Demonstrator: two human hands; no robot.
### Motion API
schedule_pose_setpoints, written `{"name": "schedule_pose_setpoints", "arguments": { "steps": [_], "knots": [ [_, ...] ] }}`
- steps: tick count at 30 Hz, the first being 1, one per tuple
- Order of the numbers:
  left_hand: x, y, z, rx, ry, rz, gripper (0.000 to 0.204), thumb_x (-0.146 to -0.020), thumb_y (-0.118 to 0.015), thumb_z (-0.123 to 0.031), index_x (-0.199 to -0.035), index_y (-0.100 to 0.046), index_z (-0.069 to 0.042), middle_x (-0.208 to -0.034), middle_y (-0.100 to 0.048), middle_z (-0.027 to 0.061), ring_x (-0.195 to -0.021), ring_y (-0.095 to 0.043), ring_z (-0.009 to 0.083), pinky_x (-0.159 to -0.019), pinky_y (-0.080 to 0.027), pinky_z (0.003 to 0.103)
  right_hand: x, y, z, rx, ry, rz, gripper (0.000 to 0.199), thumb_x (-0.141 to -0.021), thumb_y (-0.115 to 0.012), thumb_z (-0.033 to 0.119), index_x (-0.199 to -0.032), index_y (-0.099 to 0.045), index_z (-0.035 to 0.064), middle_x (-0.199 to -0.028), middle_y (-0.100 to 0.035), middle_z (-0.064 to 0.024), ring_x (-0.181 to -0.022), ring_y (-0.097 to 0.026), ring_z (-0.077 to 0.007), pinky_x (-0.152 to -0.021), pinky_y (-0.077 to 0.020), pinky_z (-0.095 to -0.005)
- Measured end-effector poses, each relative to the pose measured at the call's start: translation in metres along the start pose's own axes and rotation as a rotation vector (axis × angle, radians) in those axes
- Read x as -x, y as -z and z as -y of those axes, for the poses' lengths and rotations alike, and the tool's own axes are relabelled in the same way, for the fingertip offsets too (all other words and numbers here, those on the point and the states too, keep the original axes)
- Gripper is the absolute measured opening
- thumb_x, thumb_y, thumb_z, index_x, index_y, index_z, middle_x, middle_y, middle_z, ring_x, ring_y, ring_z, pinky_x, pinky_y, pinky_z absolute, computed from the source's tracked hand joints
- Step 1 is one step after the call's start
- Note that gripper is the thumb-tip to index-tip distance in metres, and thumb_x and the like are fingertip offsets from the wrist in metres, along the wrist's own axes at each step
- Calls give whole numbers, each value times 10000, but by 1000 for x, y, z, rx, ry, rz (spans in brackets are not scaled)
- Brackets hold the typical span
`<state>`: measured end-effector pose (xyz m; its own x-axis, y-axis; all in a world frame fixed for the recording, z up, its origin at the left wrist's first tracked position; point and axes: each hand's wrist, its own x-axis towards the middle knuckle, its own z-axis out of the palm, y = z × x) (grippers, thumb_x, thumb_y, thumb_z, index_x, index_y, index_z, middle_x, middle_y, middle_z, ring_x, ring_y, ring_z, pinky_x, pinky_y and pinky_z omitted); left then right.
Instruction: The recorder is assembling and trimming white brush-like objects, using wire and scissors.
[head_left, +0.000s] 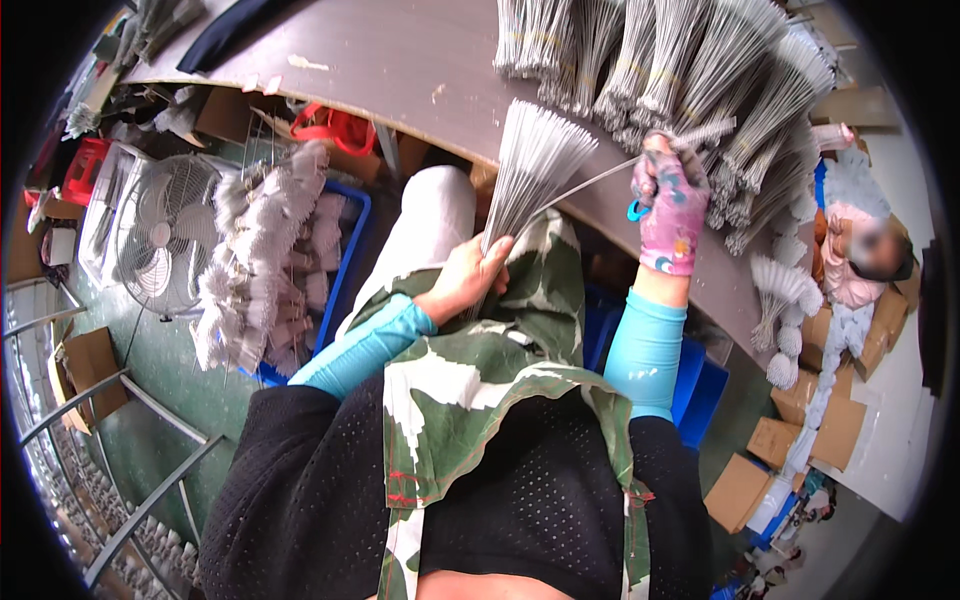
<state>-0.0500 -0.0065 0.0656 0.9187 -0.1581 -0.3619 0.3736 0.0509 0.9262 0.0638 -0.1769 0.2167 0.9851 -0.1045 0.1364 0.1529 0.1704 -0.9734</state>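
Observation:
My bare left hand [468, 275] is closed round the lower part of a fanned bundle of thin whitish wire stems [535, 160], held upright over my lap at the table's edge. On my right hand [672, 205] is a pink patterned glove, with a small blue ring-like piece [637, 210] at a finger. Its fingers pinch a single thin wire stem [595, 183] that slants from beside the bundle up to the fingertips. A thicker pale end [708, 132] shows just past those fingers; whether it belongs to the same stem I cannot tell.
Several tied wire bundles [690, 70] lie piled on the brown table [400, 60], close beyond my right hand. Left of me stand a fan [165, 235] and a blue crate [350, 270] near white bundles [265, 260]. Cardboard boxes [740, 492] and another person [865, 245] are at the right.

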Motion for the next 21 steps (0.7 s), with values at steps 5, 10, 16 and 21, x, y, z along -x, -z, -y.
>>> {"name": "schedule_pose_setpoints", "arguments": {
  "steps": [5, 10, 16, 21],
  "knots": [
    [-1, 0, 8, 10, -48, 20, 455, -917, -458, -461, -946, -504, -9, -592, -572, 51, -513, -574, 130, -513, -462, 276, 49, -16, -57, 79, -133, 184, 142, -909, -554, 168, -895, -613, 40, -804, -648, -58, -597, -533, -64, -527, -458, -194],
    [-1, 1, 10, -58, -47, -5, 453, -918, -450, -470, -960, -495, -21, -540, -544, 38, -496, -556, 132, -505, -442, 285, 41, 10, -24, -44, 99, -162, 274, -946, -446, 281, -857, -559, 48, -639, -574, -29, -485, -473, -86, -440, -353, -198],
    [0, 6, 4, -180, -88, 34, 411, -907, -499, -423, -1001, -459, -25, -587, -576, 94, -523, -587, 205, -524, -457, 338, 68, -1, -22, -94, -224, 185, 230, -926, -521, 242, -945, -575, 19, -735, -596, -58, -551, -534, -95, -472, -428, -194],
    [-1, 16, 9, -346, -107, 122, 492, -878, -565, -365, -1196, -405, -26, -955, -602, 227, -883, -612, 344, -747, -477, 409, 108, -11, -48, 58, -300, 378, 233, -947, -486, 228, -960, -576, 13, -785, -580, -10, -607, -508, -56, -541, -434, -195]
  ]
}}
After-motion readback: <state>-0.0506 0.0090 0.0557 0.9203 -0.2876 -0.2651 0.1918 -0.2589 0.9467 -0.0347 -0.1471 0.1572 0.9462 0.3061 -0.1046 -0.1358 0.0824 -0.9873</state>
